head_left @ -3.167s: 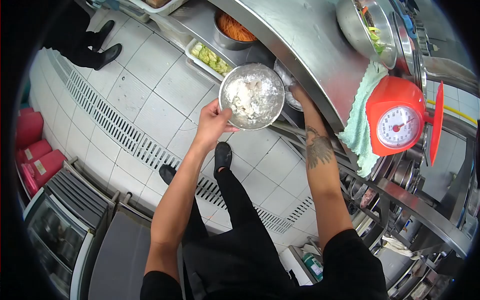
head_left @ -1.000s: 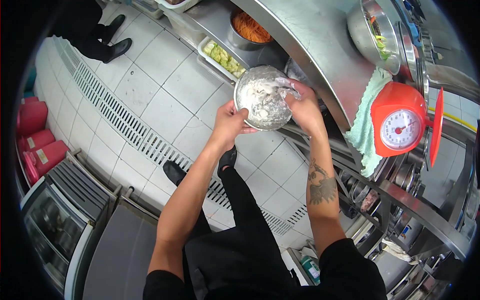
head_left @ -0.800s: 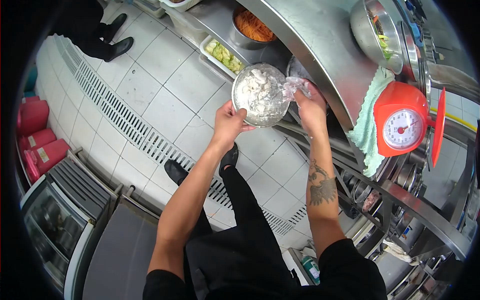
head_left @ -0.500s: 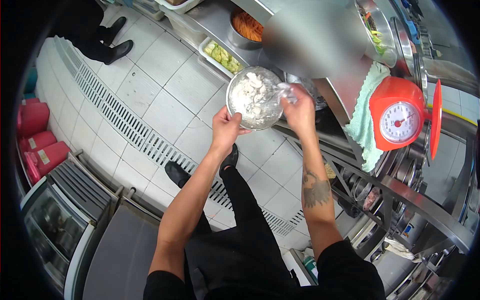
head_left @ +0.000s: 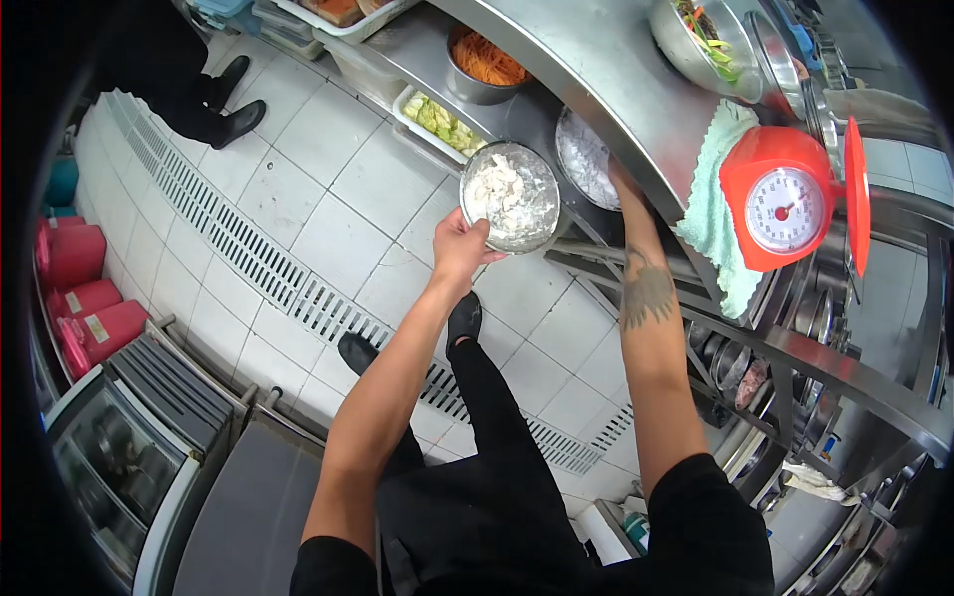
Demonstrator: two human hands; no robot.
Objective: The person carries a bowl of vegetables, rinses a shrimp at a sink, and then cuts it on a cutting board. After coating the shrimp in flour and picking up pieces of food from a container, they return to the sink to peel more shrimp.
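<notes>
My left hand [head_left: 463, 246] grips the near-left rim of a round metal bowl [head_left: 538, 221], tilted a little toward me. White-dusted pale pieces [head_left: 497, 189] lie in it, with powder clinging to the inside wall. Close to its right, on the shelf under the counter, sits a larger bowl of white powder [head_left: 586, 164], partly covered by the counter edge. My right forearm [head_left: 651, 288] reaches to that bowl, and my right hand is hidden beneath the counter edge, so its fingers do not show.
On the lower shelf stand a pot of shredded carrot [head_left: 485, 65] and a tub of cut greens [head_left: 442, 124]. A red scale [head_left: 775, 194] and a green cloth [head_left: 717, 189] rest on the counter [head_left: 596, 50]. Another person's shoes [head_left: 238, 121] are at upper left.
My right hand has left the held bowl and gone under the counter edge, by the powder bowl. My left hand still holds its bowl, which has shifted slightly right.
</notes>
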